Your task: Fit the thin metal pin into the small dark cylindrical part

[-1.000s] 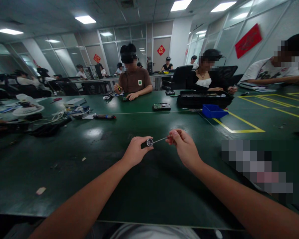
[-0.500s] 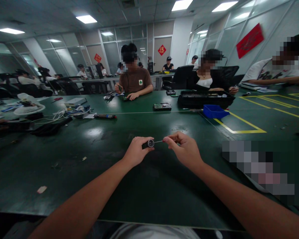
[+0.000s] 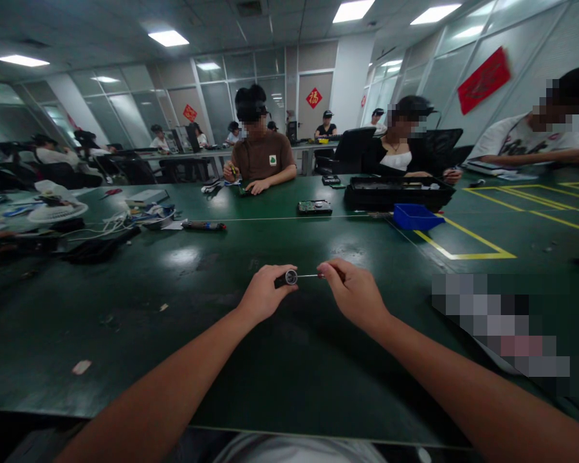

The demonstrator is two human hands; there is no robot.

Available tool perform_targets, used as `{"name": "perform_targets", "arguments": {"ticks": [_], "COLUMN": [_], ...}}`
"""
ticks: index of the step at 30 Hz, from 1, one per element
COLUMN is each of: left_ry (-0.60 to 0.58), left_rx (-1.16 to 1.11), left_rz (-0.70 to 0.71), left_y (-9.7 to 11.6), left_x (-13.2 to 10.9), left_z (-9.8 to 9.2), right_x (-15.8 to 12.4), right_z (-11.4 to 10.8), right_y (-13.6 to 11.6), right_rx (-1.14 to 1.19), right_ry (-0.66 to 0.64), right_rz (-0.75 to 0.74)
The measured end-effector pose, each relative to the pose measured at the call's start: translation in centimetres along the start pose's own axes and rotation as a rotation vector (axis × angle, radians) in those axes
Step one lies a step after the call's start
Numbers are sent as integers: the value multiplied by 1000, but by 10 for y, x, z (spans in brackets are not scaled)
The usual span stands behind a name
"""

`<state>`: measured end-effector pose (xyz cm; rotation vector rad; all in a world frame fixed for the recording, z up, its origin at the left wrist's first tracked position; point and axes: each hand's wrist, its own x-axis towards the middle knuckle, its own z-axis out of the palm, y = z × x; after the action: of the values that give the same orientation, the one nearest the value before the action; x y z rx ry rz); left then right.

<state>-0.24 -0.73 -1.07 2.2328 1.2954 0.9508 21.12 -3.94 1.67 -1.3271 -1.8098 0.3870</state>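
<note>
Above the green table, my left hand point(image 3: 265, 292) is closed around a small dark cylindrical part point(image 3: 291, 277) with a pale round rim facing me. What kind of part it is I cannot make out. My right hand point(image 3: 354, 286) grips the handle of a screwdriver point(image 3: 309, 276), most of it hidden by the fingers. The thin metal shaft points left and reaches the right side of the cylindrical part. Its tip is not visible.
A bare hard drive point(image 3: 315, 206) lies ahead, left of a blue bin point(image 3: 417, 217) and a black tray point(image 3: 398, 193). An electric screwdriver point(image 3: 204, 226) lies at left near cables and a white fan part point(image 3: 56, 211). A co-worker point(image 3: 263, 154) sits opposite.
My right hand has turned slightly around the screwdriver handle, its fingers now more curled. The left hand and the cylindrical part have hardly moved.
</note>
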Motion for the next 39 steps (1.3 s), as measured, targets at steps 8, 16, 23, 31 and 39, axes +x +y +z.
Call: {"name": "perform_targets", "arguments": {"ticks": [8, 16, 23, 31, 39], "left_ry": [12, 12, 23, 28, 17], "left_rx": [1, 1, -47, -12, 12], "left_rz": [-30, -8, 67, 47, 32], "left_y": [1, -1, 6, 9, 8], "left_x": [0, 0, 0, 0, 0], "left_z": [-2, -1, -5, -4, -4], "right_x": [-3, -4, 10, 11, 4], "right_z": [-1, 4, 12, 15, 8], "right_y": [-2, -1, 16, 21, 7], "right_rx": [59, 188, 740, 701, 542], "right_ry": [-51, 41, 102, 198, 191], "right_rz": [-79, 8, 294, 255, 112]}}
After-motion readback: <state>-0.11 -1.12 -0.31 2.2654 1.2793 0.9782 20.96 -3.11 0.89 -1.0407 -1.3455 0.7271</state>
